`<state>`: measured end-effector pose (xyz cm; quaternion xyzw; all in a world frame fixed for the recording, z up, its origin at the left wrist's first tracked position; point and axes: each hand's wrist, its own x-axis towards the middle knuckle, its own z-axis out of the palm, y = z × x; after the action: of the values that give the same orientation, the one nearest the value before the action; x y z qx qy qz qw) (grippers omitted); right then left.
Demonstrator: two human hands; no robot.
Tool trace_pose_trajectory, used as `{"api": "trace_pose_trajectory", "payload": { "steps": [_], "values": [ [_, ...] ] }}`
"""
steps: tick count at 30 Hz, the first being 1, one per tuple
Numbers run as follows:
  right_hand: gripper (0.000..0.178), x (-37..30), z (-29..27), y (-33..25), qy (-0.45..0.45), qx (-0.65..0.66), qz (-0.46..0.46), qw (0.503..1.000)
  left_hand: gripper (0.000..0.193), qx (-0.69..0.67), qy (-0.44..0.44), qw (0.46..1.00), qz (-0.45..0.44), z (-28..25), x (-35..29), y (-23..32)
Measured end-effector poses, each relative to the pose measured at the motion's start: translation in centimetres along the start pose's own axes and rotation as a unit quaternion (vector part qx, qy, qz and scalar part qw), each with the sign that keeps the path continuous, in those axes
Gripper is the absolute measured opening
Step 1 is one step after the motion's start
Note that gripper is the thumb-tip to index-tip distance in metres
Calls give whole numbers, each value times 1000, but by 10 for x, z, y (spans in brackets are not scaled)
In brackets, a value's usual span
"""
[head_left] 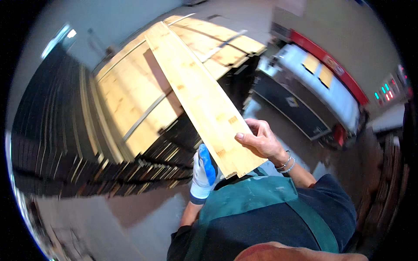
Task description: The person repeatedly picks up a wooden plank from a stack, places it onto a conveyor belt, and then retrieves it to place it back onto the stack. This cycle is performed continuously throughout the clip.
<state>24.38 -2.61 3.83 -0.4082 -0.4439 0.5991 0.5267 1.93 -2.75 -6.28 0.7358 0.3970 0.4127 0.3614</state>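
Note:
A long, pale wooden plank (204,100) with small brown knot-like marks slants from my waist up and away to the left. My right hand (262,141), bare with bracelets at the wrist, grips its right edge near the close end, thumb on the top face. On the opposite edge my left hand (203,168), in a white glove with blue coating, holds the plank from the side; some of its fingers are hidden behind the board. The plank's far end reaches over a stack of similar boards (124,98) and casts a shadow there.
Pale strips (146,116) lie across the stack. Dark-edged boards (52,117) stand in rows at the left. To the right is a machine with a red bar (331,65), a pale bed carrying two short boards (325,76), and a lit control panel (387,90). More stacked pieces (383,182) stand at far right.

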Motion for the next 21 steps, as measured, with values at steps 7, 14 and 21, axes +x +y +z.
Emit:
{"api": "trace_pose_trajectory", "payload": {
  "steps": [7, 14, 21],
  "values": [
    [38, -67, -75, -9, 245, -81, -59, 964, 26, -116, -136, 975, 129, 82, 95, 75],
    [33, -118, -135, 21, 463, -118, -69, 876, 52, -156, -312, 925, 149, 188, 109, 49],
    [31, -156, -173, 94, 554, -13, -61, 830, 47, -133, -419, 875, 202, 248, 91, 24]
  ]
}}
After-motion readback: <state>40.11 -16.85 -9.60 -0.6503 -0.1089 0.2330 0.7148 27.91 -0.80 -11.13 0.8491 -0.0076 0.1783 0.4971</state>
